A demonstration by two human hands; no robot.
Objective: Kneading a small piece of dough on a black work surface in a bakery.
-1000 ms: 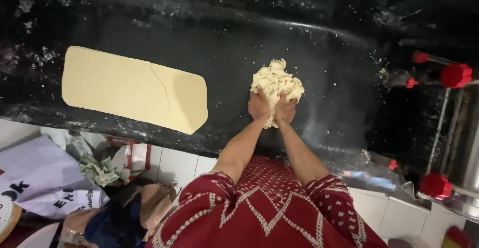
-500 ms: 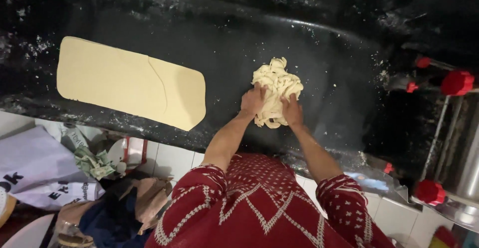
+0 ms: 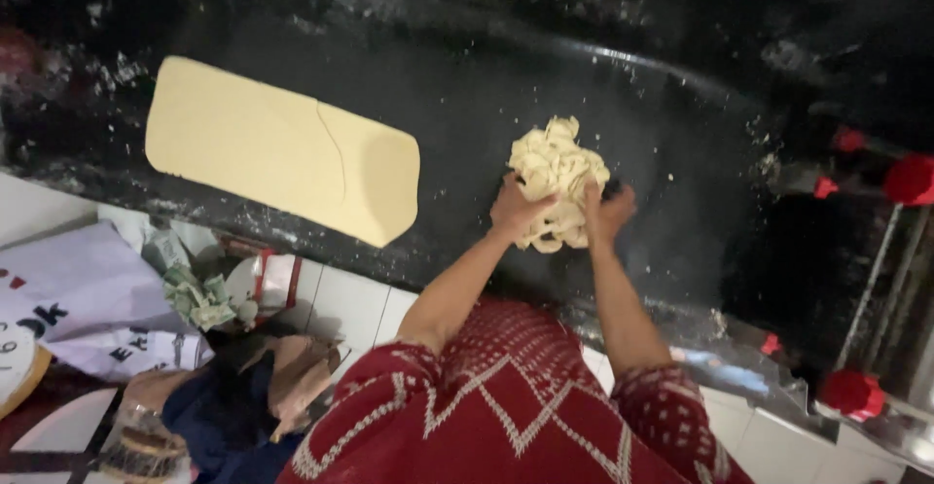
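Free passage: bare black counter [image 3: 467,95] between the dough slab [image 3: 282,148] and the dough lump [image 3: 556,178], and beyond both. Obstacles: slab to the left; red knobs [image 3: 910,178] and metal machine frame [image 3: 876,289] close off the right side.

Long pale slab of dough [image 3: 282,161] flat on the dark counter [image 3: 467,95], near its left front edge. Red knobs [image 3: 910,179] at the counter's right end. Below the front edge, white tiles [image 3: 341,304], crumpled paper [image 3: 199,297], white bag [image 3: 83,299].
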